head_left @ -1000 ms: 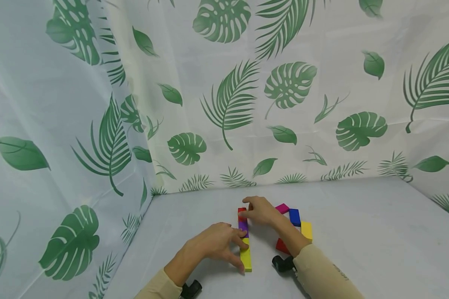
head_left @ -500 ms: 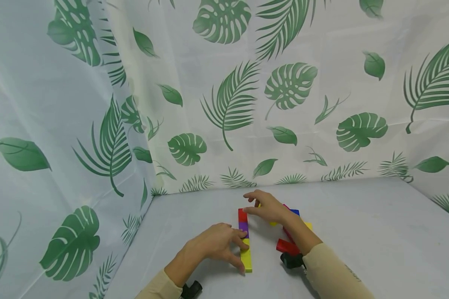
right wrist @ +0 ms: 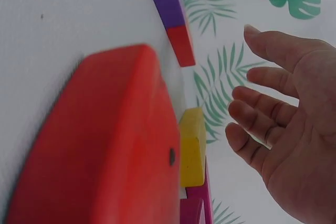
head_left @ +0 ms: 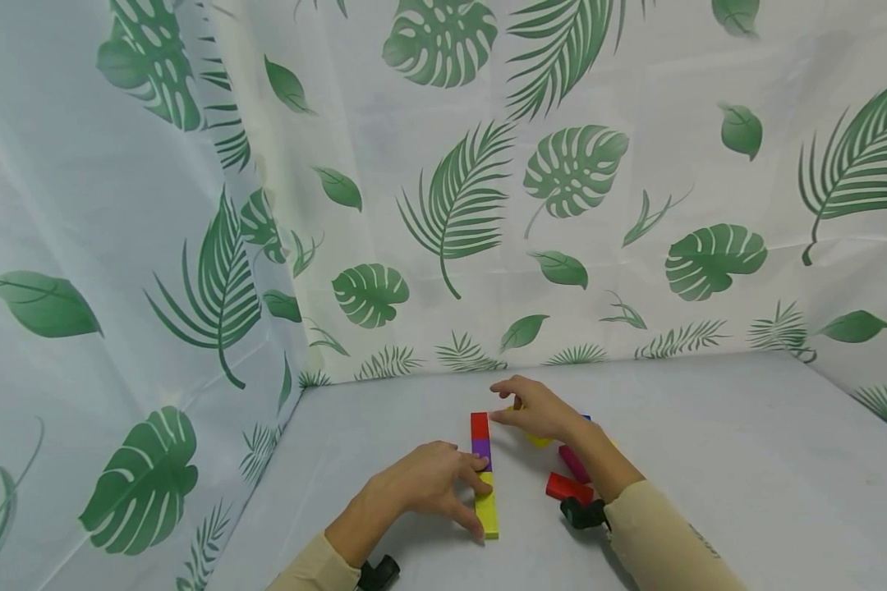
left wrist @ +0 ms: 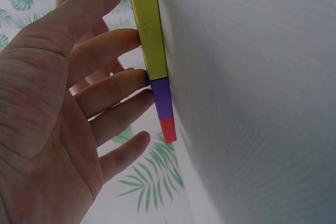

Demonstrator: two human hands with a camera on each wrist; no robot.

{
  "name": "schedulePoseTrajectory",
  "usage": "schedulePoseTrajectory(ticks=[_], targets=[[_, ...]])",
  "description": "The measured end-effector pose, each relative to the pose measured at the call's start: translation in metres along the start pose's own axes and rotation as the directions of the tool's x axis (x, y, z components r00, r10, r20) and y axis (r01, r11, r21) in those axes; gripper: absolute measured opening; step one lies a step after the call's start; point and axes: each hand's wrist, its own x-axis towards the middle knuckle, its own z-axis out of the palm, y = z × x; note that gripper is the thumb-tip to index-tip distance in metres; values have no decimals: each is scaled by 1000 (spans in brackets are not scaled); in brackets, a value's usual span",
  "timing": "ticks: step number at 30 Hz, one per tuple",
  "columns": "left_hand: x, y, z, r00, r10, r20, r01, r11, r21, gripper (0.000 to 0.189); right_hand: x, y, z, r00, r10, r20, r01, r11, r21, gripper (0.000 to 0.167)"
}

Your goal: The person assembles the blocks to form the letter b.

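Space now shows between the right hand (head_left: 538, 410) and the red end block (head_left: 479, 425), which its thumb overlapped a second ago; that block seems to hold its line unaided. It lies atop a straight row with the purple block (head_left: 480, 448) and the yellow block (head_left: 487, 515), lower middle of the head frame. The right hand's fingers are loosely bent and released, hovering just right of it. The left hand (head_left: 427, 483) spreads relaxed fingers against the row's left side, grasping nothing.
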Motion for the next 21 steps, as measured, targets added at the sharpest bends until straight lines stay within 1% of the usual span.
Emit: schedulePoseTrajectory(ticks=[3,9,13,21], targets=[[0,0,0,1000,2,-3,-2,1000,-1,61,-1,4,-1,1000,-3,-6,2,1000,-28,51],[0,0,0,1000,0,-2,0,1000,-7,61,-2,8,-2,1000,7,-10,-8,999,-46,51],[0,0,0,1000,-1,2,1,1000,-6,61,-3,10,-1,999,32,-13,-33,996,-77,53],[0,1,0,1000,-12,11,12,1000,7,60,-3,12,1,996,87,-23,-89,982,-166,55]])
